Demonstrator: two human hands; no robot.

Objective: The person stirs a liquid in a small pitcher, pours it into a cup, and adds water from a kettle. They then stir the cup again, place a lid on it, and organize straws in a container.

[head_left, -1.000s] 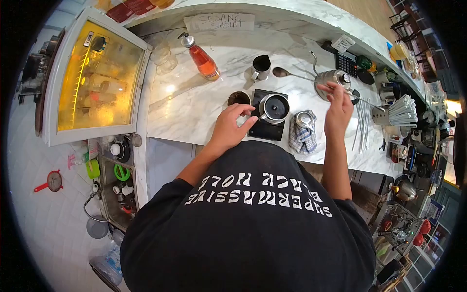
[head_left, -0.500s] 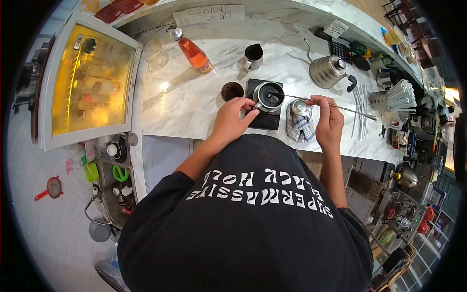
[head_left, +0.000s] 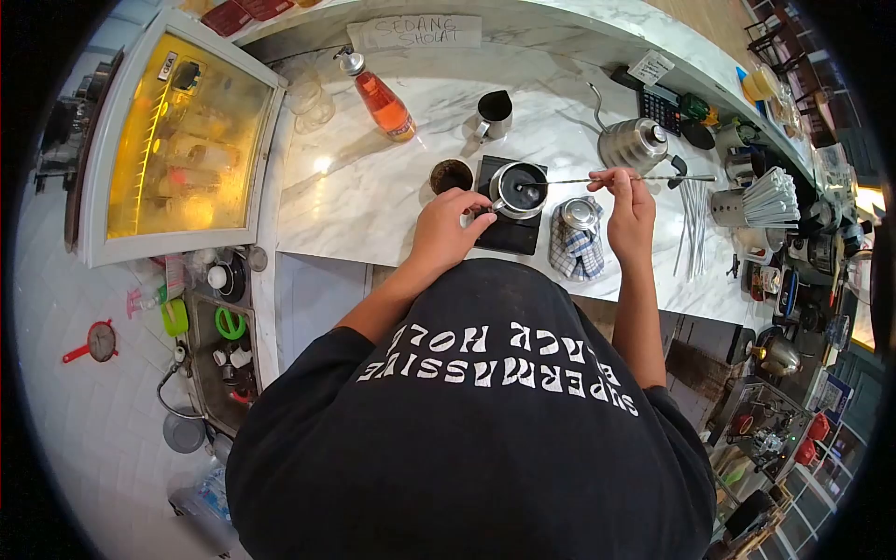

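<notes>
A metal cup (head_left: 496, 179) with dark liquid (head_left: 530, 191) in it stands on a black scale (head_left: 508, 235). My left hand (head_left: 444, 228) is closed, its thumb and fingers pinching the cup's handle on the left side. Between the fingertips of my right hand (head_left: 629, 213) is a long twisted bar spoon (head_left: 571, 181), which lies nearly level, with its far end dipping into the liquid. Just left of the scale sits a round container (head_left: 452, 175) with dark, grainy contents. A checked cloth (head_left: 579, 254) with a small metal lidded piece (head_left: 579, 214) rests below my right hand.
Behind the scale stands a metal pitcher (head_left: 494, 114); a gooseneck kettle (head_left: 633, 147) is to its right. A bottle of red liquid (head_left: 383, 105) and glasses (head_left: 310, 101) are at the back left. White straws (head_left: 769, 198) stand right. A glass-front fridge door (head_left: 182, 140) juts out at left.
The bar spoon's handle has swung from slanting down to the right to almost level, its outer end rising. My left hand stays on the cup handle. The view has shifted slightly.
</notes>
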